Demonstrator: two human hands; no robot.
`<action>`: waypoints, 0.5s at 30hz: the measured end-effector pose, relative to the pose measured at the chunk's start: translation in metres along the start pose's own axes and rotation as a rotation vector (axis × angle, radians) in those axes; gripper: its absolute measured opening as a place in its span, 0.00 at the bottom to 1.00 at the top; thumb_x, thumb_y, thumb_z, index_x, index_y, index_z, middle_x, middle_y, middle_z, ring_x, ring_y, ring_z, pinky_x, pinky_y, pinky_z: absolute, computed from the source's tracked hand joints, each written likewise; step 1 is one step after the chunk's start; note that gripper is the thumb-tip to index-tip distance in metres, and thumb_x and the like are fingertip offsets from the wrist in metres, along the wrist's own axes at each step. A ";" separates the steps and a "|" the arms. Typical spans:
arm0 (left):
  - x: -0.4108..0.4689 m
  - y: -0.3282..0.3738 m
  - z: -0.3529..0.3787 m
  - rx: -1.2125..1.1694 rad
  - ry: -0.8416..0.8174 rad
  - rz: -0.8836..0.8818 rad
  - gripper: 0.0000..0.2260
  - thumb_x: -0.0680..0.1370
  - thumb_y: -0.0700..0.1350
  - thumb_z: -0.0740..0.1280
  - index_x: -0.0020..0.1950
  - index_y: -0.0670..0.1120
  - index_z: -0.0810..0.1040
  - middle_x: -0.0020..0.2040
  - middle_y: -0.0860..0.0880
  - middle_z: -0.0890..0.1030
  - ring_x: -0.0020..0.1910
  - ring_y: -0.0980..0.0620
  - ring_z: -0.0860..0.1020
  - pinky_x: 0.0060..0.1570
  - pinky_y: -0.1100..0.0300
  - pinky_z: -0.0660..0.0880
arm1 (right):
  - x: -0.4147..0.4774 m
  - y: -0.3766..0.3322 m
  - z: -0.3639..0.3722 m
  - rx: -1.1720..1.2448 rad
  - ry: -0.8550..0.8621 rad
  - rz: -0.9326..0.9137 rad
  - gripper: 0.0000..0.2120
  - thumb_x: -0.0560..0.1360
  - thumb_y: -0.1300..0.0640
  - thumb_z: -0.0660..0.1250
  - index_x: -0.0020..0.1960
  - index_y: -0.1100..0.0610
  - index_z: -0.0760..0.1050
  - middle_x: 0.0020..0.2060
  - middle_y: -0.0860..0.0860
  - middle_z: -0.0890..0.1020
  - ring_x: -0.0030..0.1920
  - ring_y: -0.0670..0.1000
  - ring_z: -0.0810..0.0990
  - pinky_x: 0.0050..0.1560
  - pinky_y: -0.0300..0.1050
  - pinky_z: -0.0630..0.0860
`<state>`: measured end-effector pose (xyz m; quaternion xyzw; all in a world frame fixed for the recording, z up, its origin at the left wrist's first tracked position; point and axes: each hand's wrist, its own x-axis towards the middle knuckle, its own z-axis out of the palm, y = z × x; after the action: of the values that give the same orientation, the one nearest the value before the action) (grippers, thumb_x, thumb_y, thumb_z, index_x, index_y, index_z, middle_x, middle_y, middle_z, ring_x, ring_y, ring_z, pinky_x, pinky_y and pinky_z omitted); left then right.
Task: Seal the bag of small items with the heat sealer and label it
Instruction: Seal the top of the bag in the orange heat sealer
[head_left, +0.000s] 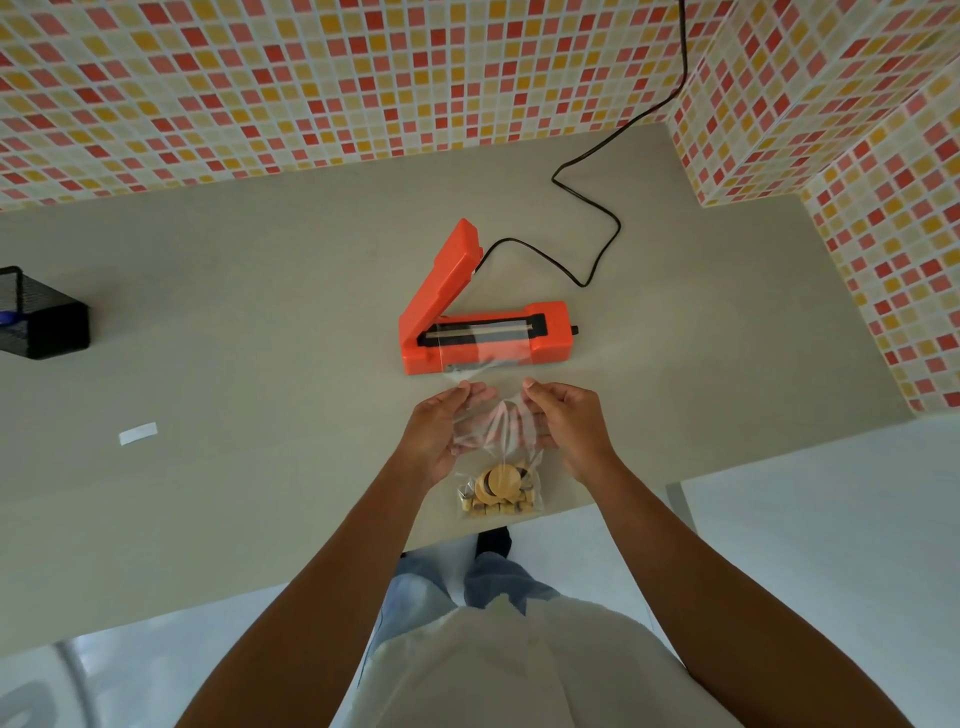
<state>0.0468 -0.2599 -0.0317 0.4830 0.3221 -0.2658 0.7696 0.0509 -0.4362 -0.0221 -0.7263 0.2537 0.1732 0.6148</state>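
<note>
Forearms reach forward from a white top over the table (260, 338) edge. Far left: black mesh holder (44, 322), then a white label strip (137, 433) lying loose, well apart from the work. Left grip (441, 431) pinches the left edge of the bag (493, 415), thumb on top. The clear plastic runs between both grips, with small wooden items (498, 491) pooled at its near end and the open mouth laid over the sealing bar. Right grip (569, 426) pinches the right edge likewise. Heat sealer (548, 338) — orange, lid (449, 270) raised, black cord (597, 218) trailing behind. Step in hand, by my reading: positioning the mouth for sealing. Next move likely needs the mouth flat across the bar and one grip freed to press the lid down — labelling not yet done.
</note>
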 end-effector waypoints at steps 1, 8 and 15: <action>0.000 0.000 0.000 -0.003 0.000 -0.001 0.11 0.83 0.47 0.62 0.54 0.45 0.83 0.55 0.47 0.86 0.52 0.50 0.84 0.52 0.51 0.79 | 0.000 -0.001 0.000 0.000 0.001 0.000 0.12 0.75 0.48 0.73 0.39 0.55 0.85 0.40 0.60 0.86 0.40 0.60 0.85 0.46 0.61 0.83; -0.003 0.004 0.003 -0.009 -0.007 -0.031 0.11 0.84 0.47 0.61 0.53 0.45 0.82 0.54 0.49 0.86 0.47 0.54 0.86 0.51 0.51 0.80 | -0.002 -0.003 0.000 0.009 -0.001 -0.010 0.11 0.76 0.50 0.73 0.40 0.56 0.84 0.43 0.66 0.84 0.40 0.65 0.83 0.43 0.67 0.81; 0.000 0.002 0.002 -0.033 -0.008 -0.041 0.12 0.83 0.48 0.61 0.54 0.45 0.82 0.52 0.49 0.87 0.49 0.49 0.84 0.64 0.41 0.73 | -0.002 -0.003 0.001 -0.010 -0.008 -0.006 0.12 0.76 0.49 0.72 0.37 0.53 0.84 0.41 0.61 0.86 0.47 0.67 0.84 0.47 0.66 0.81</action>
<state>0.0482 -0.2610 -0.0298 0.4625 0.3332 -0.2783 0.7731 0.0511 -0.4340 -0.0184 -0.7294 0.2486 0.1755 0.6127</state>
